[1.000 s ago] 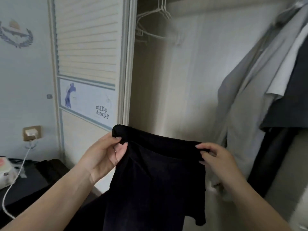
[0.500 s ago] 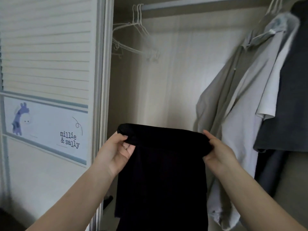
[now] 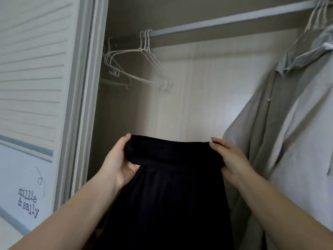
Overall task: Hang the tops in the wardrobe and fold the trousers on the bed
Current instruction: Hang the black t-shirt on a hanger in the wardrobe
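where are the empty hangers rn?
In the head view, the empty wire hangers hang at the left end of the wardrobe rail, beside the sliding door, up and left of the black garment.

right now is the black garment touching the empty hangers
Apart. The head view shows the black garment, held by both hands, well below the empty hangers, with bare wardrobe wall between them.

slatted door (image 3: 32, 73) left | pale back wall (image 3: 207, 91) | dim light
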Available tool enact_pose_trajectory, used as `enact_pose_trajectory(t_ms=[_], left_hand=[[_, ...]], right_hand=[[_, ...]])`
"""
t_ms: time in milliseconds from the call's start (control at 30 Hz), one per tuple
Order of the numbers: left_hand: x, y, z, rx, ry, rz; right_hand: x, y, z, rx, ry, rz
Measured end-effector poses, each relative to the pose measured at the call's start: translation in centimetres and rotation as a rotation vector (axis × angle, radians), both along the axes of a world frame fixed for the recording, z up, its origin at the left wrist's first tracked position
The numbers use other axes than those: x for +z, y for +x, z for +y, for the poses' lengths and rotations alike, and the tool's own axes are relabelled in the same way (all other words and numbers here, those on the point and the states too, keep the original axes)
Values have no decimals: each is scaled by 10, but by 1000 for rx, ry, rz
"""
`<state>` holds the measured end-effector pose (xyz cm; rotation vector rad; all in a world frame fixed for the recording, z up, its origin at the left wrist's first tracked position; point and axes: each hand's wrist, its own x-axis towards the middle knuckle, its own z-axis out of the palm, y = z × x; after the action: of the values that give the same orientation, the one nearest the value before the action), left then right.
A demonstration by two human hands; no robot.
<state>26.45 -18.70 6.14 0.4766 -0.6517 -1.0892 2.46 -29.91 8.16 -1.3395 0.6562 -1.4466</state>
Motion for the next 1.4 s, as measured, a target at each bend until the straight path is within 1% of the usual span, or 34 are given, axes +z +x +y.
enact_pose_trajectory(t_ms=[67,167,233,300,400,433,467,533,600,667,800,900,967,1033,1100,1167,1267,1400], left_hand=[[11,6,-16,17,12,-29],[23,16,-36,51,60,-86],[28,23,-46,64,62,-98],[33,31,-55,43,28,-85],[44,38,-67,5,-76,-16],[51,40,-72,0,-116,25],[57,41,-78,3,-148,63],[72,42,-90,14,-191,101],[89,41,-102,17,-219,99],[107,42,-115,29,-247,91],[144,52,-135,103,-282,30],[170,65,-149,235,-268,-74],[184,72,-156,358,-238,-162],[195,81,-163,454,-220,-216],[202,89,-166,492,-221,-233],[206,92,-168,482,-240,-223],[205,94,-170,487,-259,-185],[207,98,-170,528,-257,-137]], right_hand=[[14,4,-23,4,-78,147],[36,14,-47,-103,-200,364],[52,21,-57,-165,-236,439],[66,28,-66,-156,-200,409],[85,38,-83,-8,-41,180],[90,41,-87,42,6,135],[94,44,-92,66,29,140],[105,51,-102,68,15,240],[121,57,-109,32,-30,325],[142,64,-115,-61,-90,399],[177,78,-120,-251,-291,573],[204,98,-116,-332,-444,572],[224,120,-108,-309,-531,523],[244,147,-96,-240,-598,466],[264,179,-85,-158,-664,416],[277,212,-75,-83,-720,399],[284,257,-69,9,-764,435],[292,294,-74,25,-834,550]])
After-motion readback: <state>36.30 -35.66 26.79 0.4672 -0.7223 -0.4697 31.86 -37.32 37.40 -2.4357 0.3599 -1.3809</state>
